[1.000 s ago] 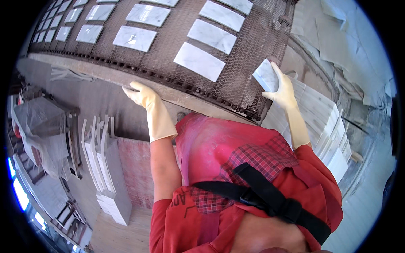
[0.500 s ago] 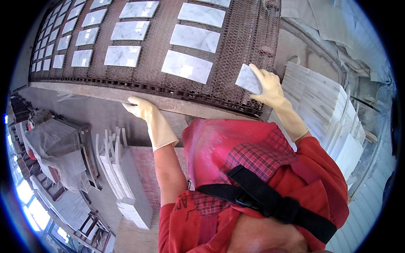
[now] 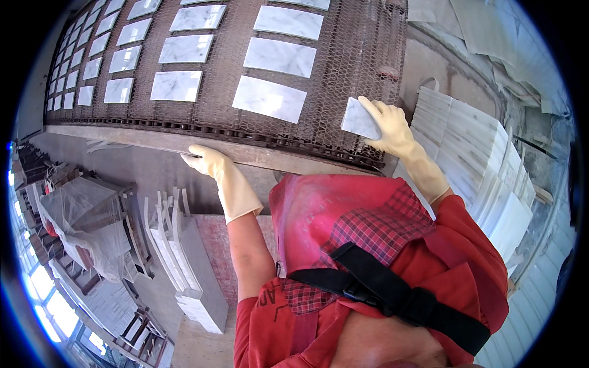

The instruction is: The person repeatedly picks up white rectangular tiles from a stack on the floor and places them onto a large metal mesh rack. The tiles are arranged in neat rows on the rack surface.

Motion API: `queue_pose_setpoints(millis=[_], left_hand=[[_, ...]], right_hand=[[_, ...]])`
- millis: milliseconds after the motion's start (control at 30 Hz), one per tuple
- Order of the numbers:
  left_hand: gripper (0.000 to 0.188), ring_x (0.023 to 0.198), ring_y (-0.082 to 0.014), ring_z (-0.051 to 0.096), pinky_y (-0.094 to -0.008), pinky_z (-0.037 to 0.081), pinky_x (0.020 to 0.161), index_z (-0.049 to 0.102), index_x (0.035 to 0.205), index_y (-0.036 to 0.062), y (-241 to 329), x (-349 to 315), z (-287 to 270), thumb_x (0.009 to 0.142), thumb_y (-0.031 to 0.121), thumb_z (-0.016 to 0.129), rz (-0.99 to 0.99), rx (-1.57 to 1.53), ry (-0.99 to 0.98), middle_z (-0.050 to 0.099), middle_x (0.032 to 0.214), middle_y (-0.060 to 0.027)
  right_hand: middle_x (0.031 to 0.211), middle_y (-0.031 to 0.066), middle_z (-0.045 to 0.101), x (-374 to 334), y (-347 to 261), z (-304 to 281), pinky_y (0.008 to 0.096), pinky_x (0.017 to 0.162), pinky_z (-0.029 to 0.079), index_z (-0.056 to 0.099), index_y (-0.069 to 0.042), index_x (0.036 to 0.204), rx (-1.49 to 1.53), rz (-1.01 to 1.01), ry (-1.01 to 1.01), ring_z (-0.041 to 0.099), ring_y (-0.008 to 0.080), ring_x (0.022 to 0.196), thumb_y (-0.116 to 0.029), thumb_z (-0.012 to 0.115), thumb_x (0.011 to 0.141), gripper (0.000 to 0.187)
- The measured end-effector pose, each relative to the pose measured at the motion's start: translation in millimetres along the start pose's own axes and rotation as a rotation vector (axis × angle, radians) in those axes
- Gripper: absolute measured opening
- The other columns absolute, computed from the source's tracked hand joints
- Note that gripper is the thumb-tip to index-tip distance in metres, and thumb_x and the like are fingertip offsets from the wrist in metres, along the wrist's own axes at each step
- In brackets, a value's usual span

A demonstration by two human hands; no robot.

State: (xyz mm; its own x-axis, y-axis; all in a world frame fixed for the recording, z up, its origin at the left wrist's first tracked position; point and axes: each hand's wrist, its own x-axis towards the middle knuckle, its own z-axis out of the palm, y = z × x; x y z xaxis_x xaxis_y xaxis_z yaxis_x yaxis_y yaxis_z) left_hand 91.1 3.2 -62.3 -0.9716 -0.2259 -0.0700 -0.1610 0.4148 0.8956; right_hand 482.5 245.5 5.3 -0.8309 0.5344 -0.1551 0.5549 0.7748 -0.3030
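My right hand, in a pale rubber glove, grips a small white-grey marble tile by its right side, over the near right end of a mesh conveyor belt. Thumb and fingers press on opposite edges of the tile. Whether its underside touches the mesh, I cannot tell. Farther left, my gloved left hand holds the conveyor's near edge rail, its fingertips partly hidden. Closest to the held tile lies another marble tile flat on the mesh.
Rows of glossy marble tiles cover the belt to the left. Stacked pale stone strips stand right of my right forearm. Below the rail at left are more stone strips and a plastic-wrapped pile. A chain runs along the belt's near side.
The tiles lying on the belt have shifted slightly left. My right hand still grips its tile, now turned a little, and my left hand stays at the rail.
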Motion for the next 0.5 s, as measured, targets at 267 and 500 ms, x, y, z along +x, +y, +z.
queue_pose_setpoints(millis=[267, 500], left_hand=[[0.073, 0.155, -0.0407, 0.046, -0.0464, 0.039, 0.13, 0.039, 0.166, -0.0065, -14.5, 8.5, 2.2, 0.111, 0.04, 0.047, -0.003, 0.051, 0.013, 0.041, 0.172, -0.0289], [0.073, 0.154, -0.0417, 0.048, -0.0453, 0.038, 0.129, 0.043, 0.163, -0.0097, 0.5, -5.9, 3.5, 0.108, 0.039, 0.046, -0.006, 0.023, 0.02, 0.044, 0.17, -0.0304]], right_hand=[[0.125, 0.0192, 0.069, 6.7, 7.4, -19.3, 0.0527, 0.103, 0.051, 0.043, -0.018, 0.169, 0.193, -0.044, 0.019, 0.067, 0.0425, 0.115, -0.029, 0.098, 0.065, 0.118], [0.123, 0.0185, 0.07, 42.8, 42.5, -38.1, 0.0523, 0.104, 0.052, 0.043, -0.019, 0.168, 0.087, 0.026, 0.145, 0.067, 0.0428, 0.113, -0.029, 0.098, 0.067, 0.115]])
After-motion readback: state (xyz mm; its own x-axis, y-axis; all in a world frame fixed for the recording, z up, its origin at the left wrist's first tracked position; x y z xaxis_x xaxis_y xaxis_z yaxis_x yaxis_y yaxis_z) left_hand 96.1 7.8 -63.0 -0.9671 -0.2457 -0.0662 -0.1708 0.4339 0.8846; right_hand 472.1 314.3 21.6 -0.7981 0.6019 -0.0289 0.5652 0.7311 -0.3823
